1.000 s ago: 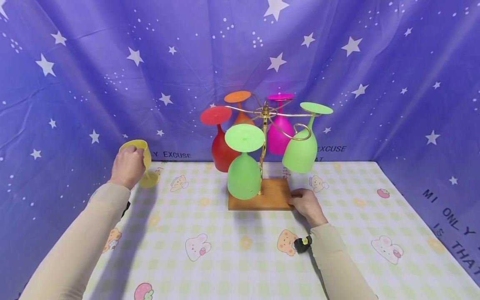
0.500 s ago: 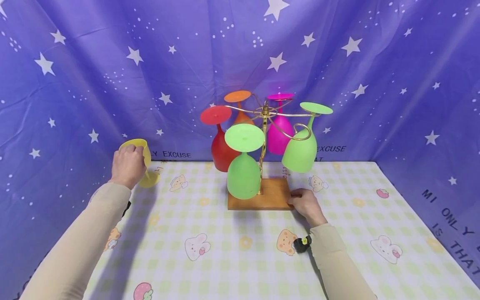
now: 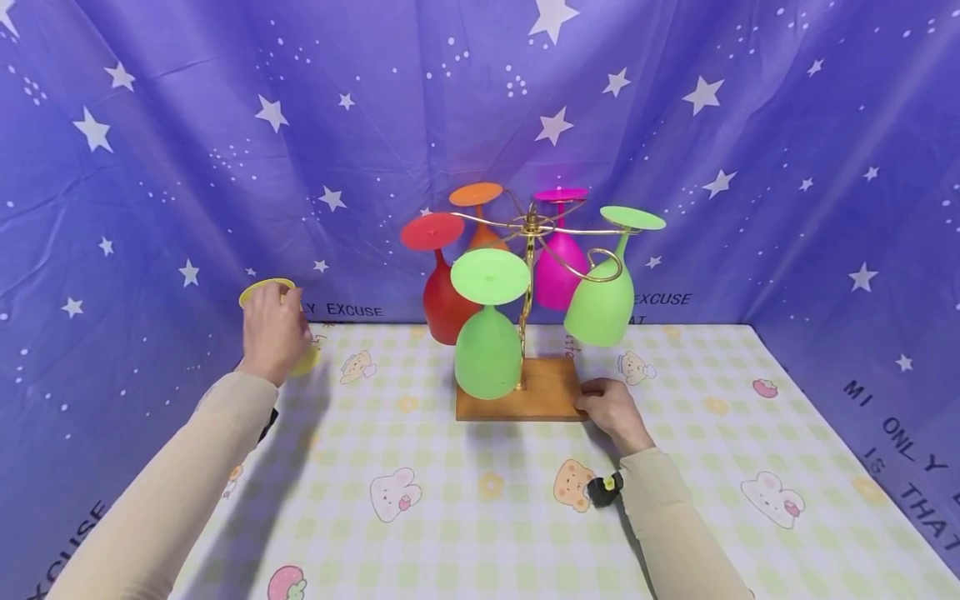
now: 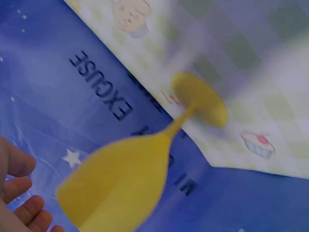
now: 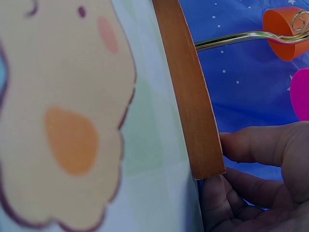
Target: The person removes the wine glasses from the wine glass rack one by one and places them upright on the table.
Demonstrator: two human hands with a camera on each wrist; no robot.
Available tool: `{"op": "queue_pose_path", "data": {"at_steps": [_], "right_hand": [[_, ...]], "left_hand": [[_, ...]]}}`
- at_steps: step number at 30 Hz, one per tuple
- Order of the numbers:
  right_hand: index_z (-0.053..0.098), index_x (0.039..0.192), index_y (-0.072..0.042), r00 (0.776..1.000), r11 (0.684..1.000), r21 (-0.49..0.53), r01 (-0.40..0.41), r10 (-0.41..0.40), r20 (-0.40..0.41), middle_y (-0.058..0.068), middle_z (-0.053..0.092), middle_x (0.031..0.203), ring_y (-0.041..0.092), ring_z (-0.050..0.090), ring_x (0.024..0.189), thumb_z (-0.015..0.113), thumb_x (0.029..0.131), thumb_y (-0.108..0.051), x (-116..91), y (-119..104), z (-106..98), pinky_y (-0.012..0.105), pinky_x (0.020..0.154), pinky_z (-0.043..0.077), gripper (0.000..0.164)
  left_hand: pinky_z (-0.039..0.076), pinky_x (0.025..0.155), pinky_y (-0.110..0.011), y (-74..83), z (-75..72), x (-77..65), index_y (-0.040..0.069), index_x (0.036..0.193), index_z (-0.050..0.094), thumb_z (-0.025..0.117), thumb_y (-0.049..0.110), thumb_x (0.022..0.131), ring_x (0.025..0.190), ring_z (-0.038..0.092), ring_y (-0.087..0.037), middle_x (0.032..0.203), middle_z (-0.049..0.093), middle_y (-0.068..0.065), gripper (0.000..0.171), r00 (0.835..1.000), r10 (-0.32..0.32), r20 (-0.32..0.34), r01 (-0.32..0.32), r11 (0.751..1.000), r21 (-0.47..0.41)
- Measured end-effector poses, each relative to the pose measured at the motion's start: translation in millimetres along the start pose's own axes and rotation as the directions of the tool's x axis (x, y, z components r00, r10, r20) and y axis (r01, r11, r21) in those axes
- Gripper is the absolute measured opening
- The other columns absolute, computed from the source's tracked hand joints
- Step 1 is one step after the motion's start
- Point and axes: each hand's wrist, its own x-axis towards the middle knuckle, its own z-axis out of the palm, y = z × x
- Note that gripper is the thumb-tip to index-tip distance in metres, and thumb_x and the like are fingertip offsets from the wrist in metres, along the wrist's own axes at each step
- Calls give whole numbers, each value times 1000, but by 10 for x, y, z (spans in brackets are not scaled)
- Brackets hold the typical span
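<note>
A yellow goblet (image 4: 125, 179) stands upright on its foot at the table's back left. My left hand (image 3: 273, 333) is beside it, overlapping it in the head view; the left wrist view has the loosely bent fingers (image 4: 29, 208) apart from the bowl. My right hand (image 3: 615, 412) pinches the right front corner of the glass rack's wooden base (image 3: 551, 387), thumb on top and fingers at the edge and below. From the rack's gold wire arms hang upside-down goblets: red (image 3: 446, 304), orange (image 3: 476, 195), magenta (image 3: 558, 279), light green (image 3: 603, 304) and green (image 3: 487, 354).
A checked tablecloth (image 3: 480, 517) with cartoon animals covers the table. Purple star-printed curtain (image 3: 345, 150) closes in the back and both sides, right behind the yellow goblet and the rack. One wire loop (image 3: 611, 267) sticks out toward the front right.
My left hand has come off the yellow goblet's rim and moved a little to the right. The goblet, the rack and my right hand stay where they were.
</note>
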Motion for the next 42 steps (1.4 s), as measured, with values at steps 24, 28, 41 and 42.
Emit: {"op": "queue_pose_path", "data": {"at_steps": [24, 28, 41, 42], "right_hand": [[61, 114, 8, 1000, 1000, -5, 6, -6, -6, 25, 59, 117, 36, 53, 104, 65, 80, -8, 8, -6, 6, 45, 89, 44, 38], [61, 115, 7, 1000, 1000, -6, 7, -7, -6, 25, 59, 118, 36, 53, 106, 65, 80, -9, 13, 20, -4, 46, 92, 43, 38], [61, 114, 7, 1000, 1000, -2, 6, -6, -3, 25, 59, 116, 35, 53, 103, 65, 79, -9, -9, -15, -16, 44, 89, 44, 38], [61, 113, 7, 1000, 1000, 0, 7, -7, -5, 25, 60, 115, 35, 53, 103, 65, 79, -9, -10, -18, -16, 44, 89, 44, 38]], "left_hand": [[38, 87, -51, 859, 274, -318, -4, 111, 61, 71, 11, 80, 102, 47, -40, 109, 53, -22, 35, 994, -55, 94, 74, 973, -220], [39, 86, -50, 978, 350, -411, -4, 112, 61, 70, 11, 81, 101, 48, -39, 109, 54, -21, 36, 984, -78, 159, 116, 962, -248], [45, 88, -47, 1345, 593, -603, -4, 116, 60, 69, 14, 84, 103, 55, -35, 111, 57, -20, 38, 926, -160, 343, 289, 884, -368], [46, 87, -46, 1367, 604, -609, -4, 116, 61, 69, 15, 84, 101, 56, -34, 110, 57, -19, 37, 919, -167, 356, 305, 874, -377]]}}
